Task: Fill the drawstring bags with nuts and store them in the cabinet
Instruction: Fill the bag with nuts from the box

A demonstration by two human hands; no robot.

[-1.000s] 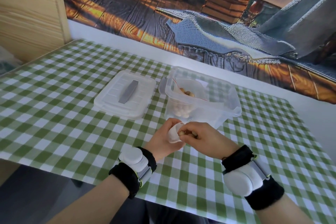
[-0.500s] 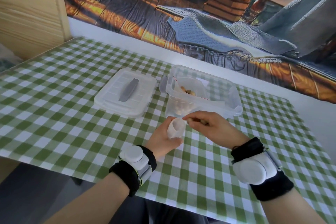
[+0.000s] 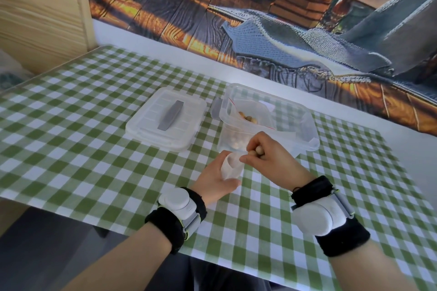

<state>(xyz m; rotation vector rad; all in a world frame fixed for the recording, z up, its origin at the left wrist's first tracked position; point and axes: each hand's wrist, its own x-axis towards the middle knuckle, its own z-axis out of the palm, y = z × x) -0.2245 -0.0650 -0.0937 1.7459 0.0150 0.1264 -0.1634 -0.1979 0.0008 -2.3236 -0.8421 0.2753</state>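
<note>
Two hands meet over the bench [image 3: 94, 149], just near of the clear tub [image 3: 305, 120]; our left hand [image 3: 212, 182] grips the drawstring bag [image 3: 230, 166] with its mouth held open so our right hand [image 3: 269, 158], pinching nuts [image 3: 259, 150], can feed them in.

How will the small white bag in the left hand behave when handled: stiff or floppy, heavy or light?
Probably floppy: the bag looks like thin cloth, shaped by the grip of the left hand. Likely light: it is small, and the right hand holds nuts at its mouth. Set down, it may slump.
</note>
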